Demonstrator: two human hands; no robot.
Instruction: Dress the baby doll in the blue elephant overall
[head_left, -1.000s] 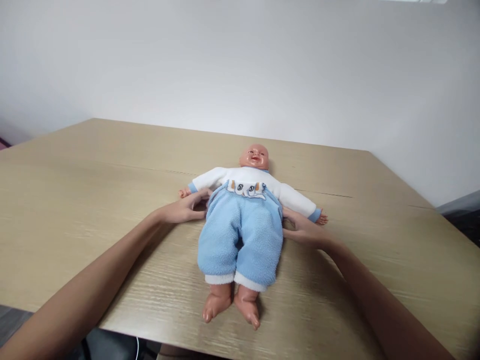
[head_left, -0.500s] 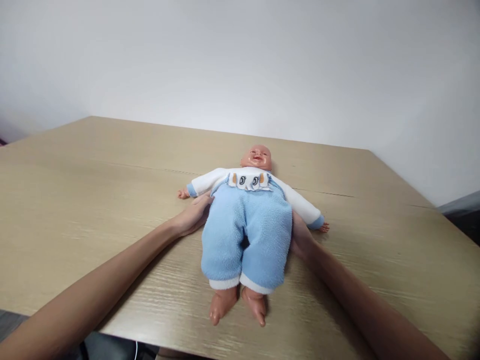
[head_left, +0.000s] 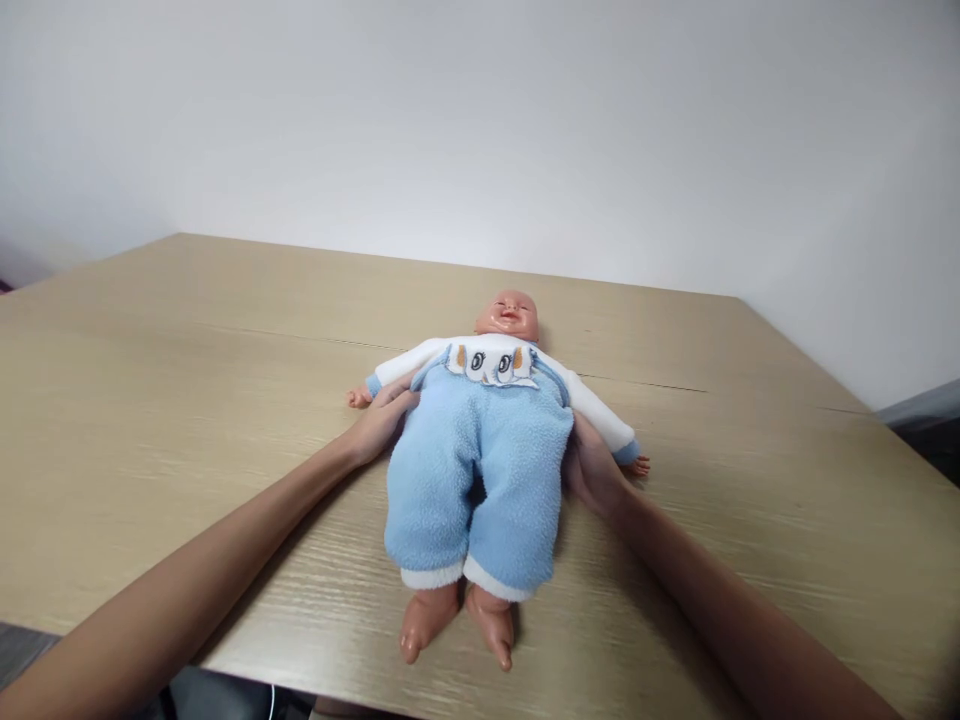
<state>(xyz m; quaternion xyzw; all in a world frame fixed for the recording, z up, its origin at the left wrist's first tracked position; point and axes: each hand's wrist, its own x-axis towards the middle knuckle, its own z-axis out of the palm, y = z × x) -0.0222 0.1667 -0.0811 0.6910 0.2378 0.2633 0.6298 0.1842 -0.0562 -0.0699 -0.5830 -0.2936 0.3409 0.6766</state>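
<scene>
A baby doll [head_left: 480, 440] lies on its back on the wooden table, head away from me and bare feet towards me. It wears fluffy light blue trousers with white cuffs and a white top with animal eyes on the chest. Its arms are spread to both sides. My left hand [head_left: 382, 420] grips the doll at its left-hand side in view, by the waist, with the fingertips partly tucked behind the cloth. On the opposite side, my right hand [head_left: 592, 462] holds the hip, its fingers mostly hidden by the trousers and under the body.
The wooden table [head_left: 225, 400] spreads wide around the doll, with thin seams across its top. Behind it rises a plain white wall [head_left: 480, 130]. Below the near edge, a dark object with a white cable [head_left: 272, 700] shows at the lower left.
The doll has shifted slightly left and towards me, its feet now a little nearer the table's front edge. Both hands have moved along with it, keeping their places at its sides.
</scene>
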